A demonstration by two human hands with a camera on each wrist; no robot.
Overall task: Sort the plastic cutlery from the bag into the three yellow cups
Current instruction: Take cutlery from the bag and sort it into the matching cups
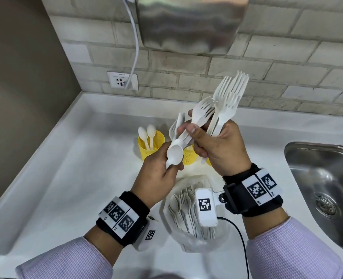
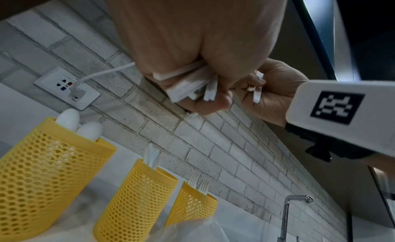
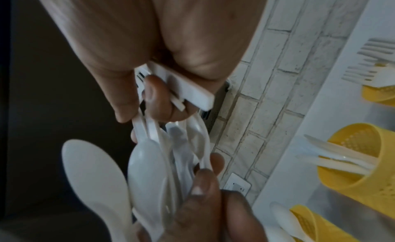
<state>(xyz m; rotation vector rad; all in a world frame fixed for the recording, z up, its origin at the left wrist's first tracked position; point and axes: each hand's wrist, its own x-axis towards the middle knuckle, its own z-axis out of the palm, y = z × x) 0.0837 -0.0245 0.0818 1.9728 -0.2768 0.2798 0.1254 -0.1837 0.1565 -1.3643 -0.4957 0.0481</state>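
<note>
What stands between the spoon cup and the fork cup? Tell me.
The knife cup, holding white knives, stands in the row between the spoon cup and the fork cup; the left wrist view shows it plainly.

Three cups (image 2: pixel 136 200) stood in a row on the counter (image 1: pixel 65 178), far of the bag (image 1: pixel 194 236). The left cup held spoons (image 1: pixel 146 133), the middle knives (image 2: pixel 151 155), the right forks (image 2: pixel 199 183). The sink (image 1: pixel 323 190) lay right.

white counter (image 1: pixel 69 178) bears 3 cups (image 1: pixel 150 144), bag (image 1: pixel 194 234).
</note>
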